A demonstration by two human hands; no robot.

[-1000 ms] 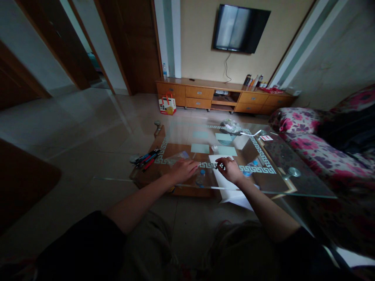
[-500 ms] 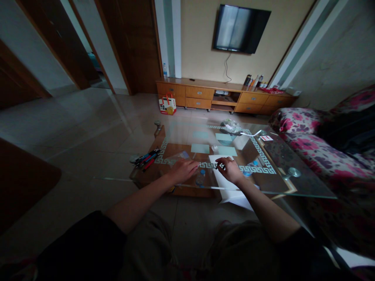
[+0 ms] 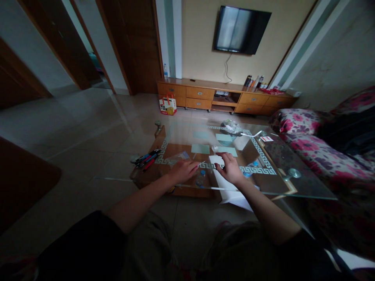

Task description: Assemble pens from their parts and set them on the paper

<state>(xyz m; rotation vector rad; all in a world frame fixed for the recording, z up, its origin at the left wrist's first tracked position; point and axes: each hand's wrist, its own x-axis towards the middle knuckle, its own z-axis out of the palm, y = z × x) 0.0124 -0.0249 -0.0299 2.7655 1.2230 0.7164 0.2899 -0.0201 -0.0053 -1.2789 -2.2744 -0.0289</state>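
Since the earlier frame the right hand (image 3: pixel 231 168) has slid up to the far edge of the white paper (image 3: pixel 225 183), and a thin white stick (image 3: pixel 201 163) now shows at the left hand's (image 3: pixel 183 170) fingertips.

Head view: the paper lies on the glass table (image 3: pixel 295 183), its near end hanging over the edge. The right fingers are curled and pinching the paper's far edge. The left fingers are closed loosely around the stick, hand resting on the glass just left of the paper. Pens (image 3: pixel 146 158) lie at the table's left end; pale green sheets (image 3: pixel 200 148) sit beyond the hands.
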